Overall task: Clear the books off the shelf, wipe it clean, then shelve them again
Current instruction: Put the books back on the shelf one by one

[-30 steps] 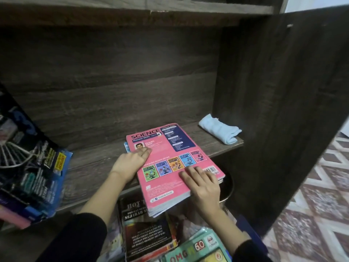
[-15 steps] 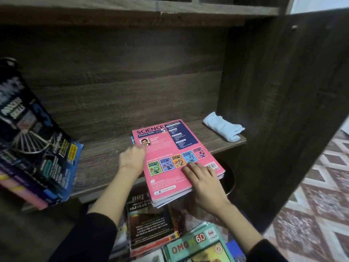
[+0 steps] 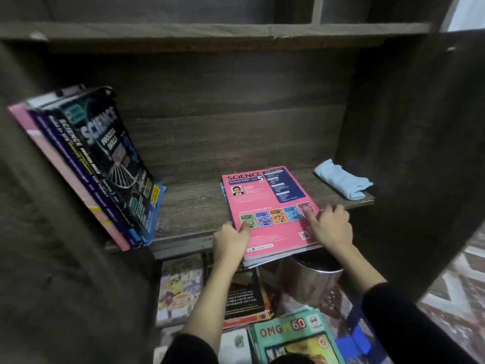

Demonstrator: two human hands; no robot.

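Observation:
A small stack of books topped by a pink Science book (image 3: 273, 206) lies flat on the dark wooden shelf (image 3: 191, 206), its near end overhanging the front edge. My left hand (image 3: 229, 241) grips the stack's near left edge, thumb on the cover. At the stack's right edge my right hand (image 3: 332, 227) holds on, thumb on the cover and fingers curled over the side; it is motion-blurred. Several Science books (image 3: 105, 164) lean against the shelf's left wall. A folded light blue cloth (image 3: 341, 182) lies at the right end of the shelf.
Below the shelf are more loose books: a black one (image 3: 244, 295), a teal "OMG" one (image 3: 294, 337) and a pale one (image 3: 181, 287). A shiny metal tin (image 3: 315, 282) stands under the stack's overhang. The right side panel (image 3: 409, 153) closes the bay.
Both hands slid from resting on the pink cover to its side edges, the right one furthest. The view pulled back and left, bringing the leaning books fully in.

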